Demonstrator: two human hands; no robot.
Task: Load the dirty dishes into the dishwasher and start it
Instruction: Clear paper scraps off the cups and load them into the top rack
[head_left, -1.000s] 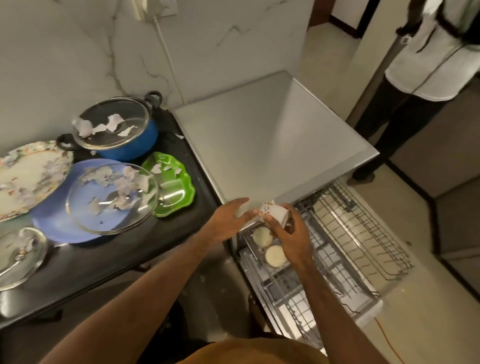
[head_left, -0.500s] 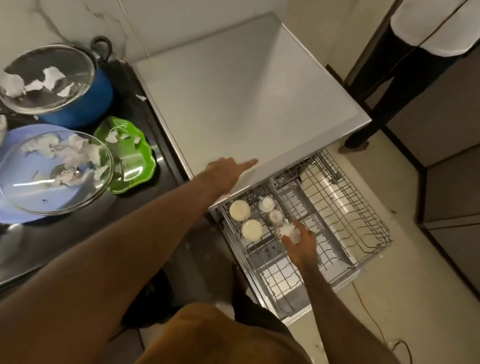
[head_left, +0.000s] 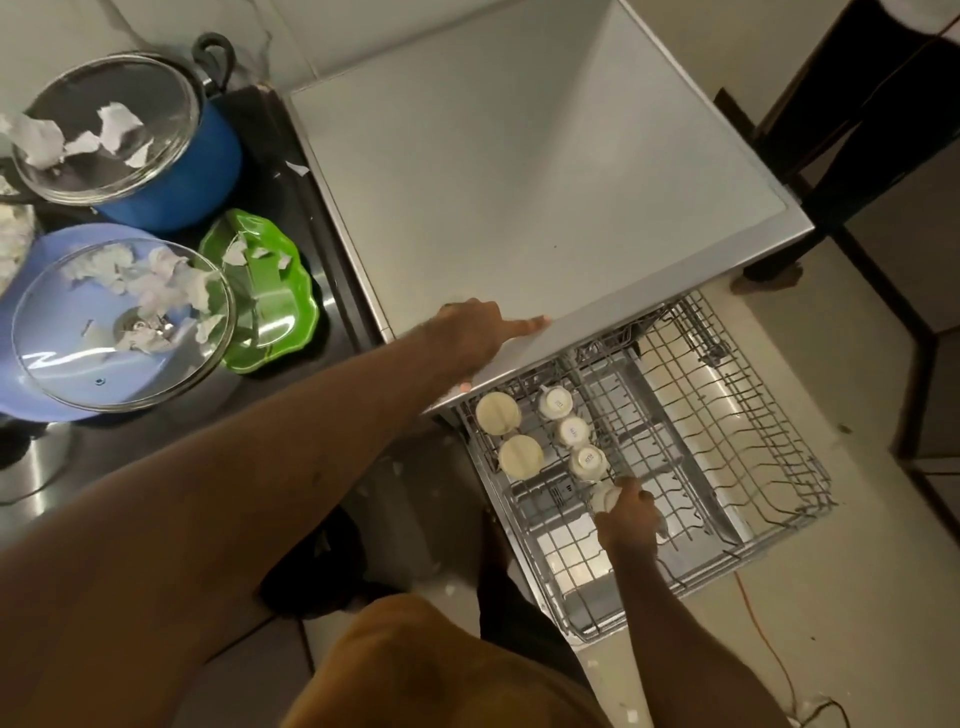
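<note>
The dishwasher's wire rack is pulled out below its grey top. Several upturned white cups and two cream bowls stand in the rack's left part. My right hand holds a small white cup down in the rack, just in front of the row of cups. My left hand rests flat on the front edge of the dishwasher top, fingers straight. On the black counter at left lie a green dish, a glass lid on a blue plate, and a blue pot with its lid, all strewn with paper scraps.
A person's dark legs stand at the far right beside the dishwasher. An orange cable runs over the tiled floor by the rack's front corner. Paper scraps lie on the floor.
My right hand carried the small cup from above the dishwasher's edge down into the rack, now slightly nearer the front. My left hand settled on the top's front edge. The view tilted downward.
</note>
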